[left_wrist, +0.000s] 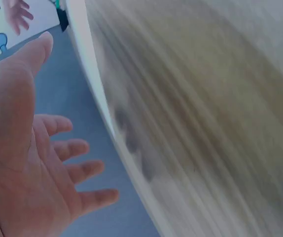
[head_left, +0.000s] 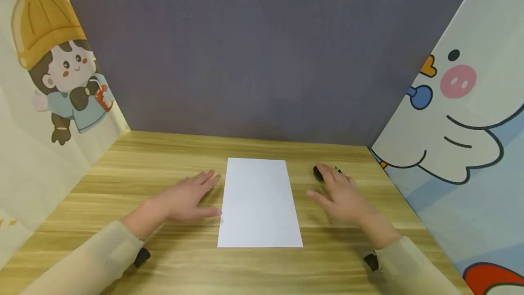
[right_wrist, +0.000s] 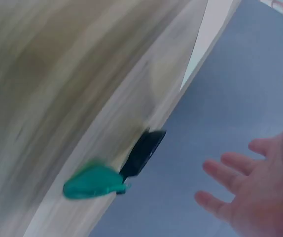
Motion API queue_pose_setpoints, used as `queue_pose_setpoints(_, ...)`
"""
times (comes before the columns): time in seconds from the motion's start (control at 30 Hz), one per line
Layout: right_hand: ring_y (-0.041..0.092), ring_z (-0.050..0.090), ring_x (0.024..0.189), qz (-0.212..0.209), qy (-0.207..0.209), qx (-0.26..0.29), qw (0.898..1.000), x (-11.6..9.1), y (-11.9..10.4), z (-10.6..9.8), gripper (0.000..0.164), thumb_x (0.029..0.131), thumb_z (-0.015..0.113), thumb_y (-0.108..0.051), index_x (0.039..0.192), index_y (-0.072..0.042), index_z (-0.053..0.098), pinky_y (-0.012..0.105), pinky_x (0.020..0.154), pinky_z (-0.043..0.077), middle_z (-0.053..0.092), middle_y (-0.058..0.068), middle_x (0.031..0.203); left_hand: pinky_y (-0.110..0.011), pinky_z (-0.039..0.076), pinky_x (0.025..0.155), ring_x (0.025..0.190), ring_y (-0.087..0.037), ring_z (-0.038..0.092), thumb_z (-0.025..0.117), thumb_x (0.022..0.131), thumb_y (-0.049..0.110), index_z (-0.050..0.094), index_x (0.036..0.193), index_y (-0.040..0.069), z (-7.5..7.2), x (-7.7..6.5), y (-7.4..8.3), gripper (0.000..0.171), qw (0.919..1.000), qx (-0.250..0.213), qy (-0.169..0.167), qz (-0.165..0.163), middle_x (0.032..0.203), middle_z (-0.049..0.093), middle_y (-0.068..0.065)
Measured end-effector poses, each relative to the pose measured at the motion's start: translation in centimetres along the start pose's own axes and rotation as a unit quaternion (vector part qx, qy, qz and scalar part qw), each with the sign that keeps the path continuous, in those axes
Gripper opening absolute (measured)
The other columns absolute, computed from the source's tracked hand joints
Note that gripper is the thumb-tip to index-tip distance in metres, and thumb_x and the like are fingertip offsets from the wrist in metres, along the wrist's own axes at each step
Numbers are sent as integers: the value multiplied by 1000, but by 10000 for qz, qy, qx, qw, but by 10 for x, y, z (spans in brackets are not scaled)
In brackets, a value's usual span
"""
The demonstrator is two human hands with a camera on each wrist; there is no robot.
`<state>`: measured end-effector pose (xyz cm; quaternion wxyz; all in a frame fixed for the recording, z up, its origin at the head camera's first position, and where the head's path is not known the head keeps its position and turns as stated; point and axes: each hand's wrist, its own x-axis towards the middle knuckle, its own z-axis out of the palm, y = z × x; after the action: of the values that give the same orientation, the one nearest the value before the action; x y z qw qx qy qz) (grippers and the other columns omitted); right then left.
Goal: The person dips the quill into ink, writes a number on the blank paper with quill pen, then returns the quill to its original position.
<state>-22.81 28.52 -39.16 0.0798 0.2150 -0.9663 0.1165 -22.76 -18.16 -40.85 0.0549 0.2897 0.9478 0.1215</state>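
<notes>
Saw a blank white sheet [head_left: 259, 204] lying flat, central on the wooden surface [head_left: 180, 263]. Seemed best to steady with light, flat fingers, avoiding creases. Found the left hand [head_left: 186, 201] spread wide, holding nothing, with thumb tip at the sheet's left edge; could not tell whether touching. Found the right hand [head_left: 340, 195] likewise spread, gripping nothing, near a black item [right_wrist: 143, 152] and a green item [right_wrist: 92, 183]. Could make out no container.

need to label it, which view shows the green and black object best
Right wrist: the green and black object lies uncovered there, slightly blurred. Head: mostly behind the right hand. Left wrist: apparently just a sliver, top edge.
</notes>
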Motion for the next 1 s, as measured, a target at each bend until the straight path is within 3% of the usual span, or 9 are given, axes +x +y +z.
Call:
queue_pose_setpoints(0.2, 62, 41, 153, 460, -102, 334, 9983, -5, 25, -11, 89, 113, 54, -56, 175, -2, 20, 87, 115, 33, 34, 33, 173, -82, 23, 126, 167, -52, 22, 62, 100, 76, 29, 175, 11, 5, 8, 8, 104, 9980, -288, -561, 78, 182, 23, -20)
queue_pose_setpoints(0.3, 65, 38, 153, 648, -219, 502, 9964, -8, 39, -16, 91, 114, 51, -56, 175, 1, 15, 84, 117, 36, 30, 38, 173, -82, 22, 126, 168, -52, 20, 62, 100, 75, 29, 175, 11, 8, 8, 12, 104, 9967, -329, -736, -9, 183, 21, -19)
queue_pose_setpoints(0.57, 67, 43, 146, 1147, -497, 1126, 9857, -13, 69, -29, 91, 117, 44, -55, 174, 4, 6, 78, 109, 47, 29, 43, 169, -84, 21, 125, 169, -49, 17, 61, 100, 76, 30, 175, 14, 11, 7, 14, 102, 9955, -364, -863, -126, 184, 18, -17)
queue_pose_setpoints(0.73, 63, 55, 138, 1081, -434, 1174, 9862, -11, 94, -32, 75, 119, 45, -44, 171, 6, 24, 75, 107, 51, 43, 42, 162, -84, 21, 125, 169, -50, 18, 62, 101, 75, 31, 175, 13, 10, 9, 15, 101, 9957, -346, -852, -90, 184, 19, -18)
queue_pose_setpoints(0.87, 49, 70, 122, 959, -429, 1040, 9890, -5, 113, -30, 56, 118, 52, -36, 159, 2, 50, 65, 99, 59, 66, 32, 144, -85, 22, 124, 168, -52, 19, 62, 101, 75, 32, 174, 12, 10, 7, 15, 101, 9960, -291, -840, -113, 183, 19, -19)
queue_pose_setpoints(1.0, 37, 73, 111, 932, -602, 1280, 9856, -2, 129, -26, 40, 115, 60, -25, 148, -3, 65, 58, 93, 61, 74, 23, 131, -85, 21, 124, 168, -52, 19, 61, 100, 77, 32, 174, 13, 12, 6, 15, 102, 9958, -281, -863, -134, 184, 19, -19)
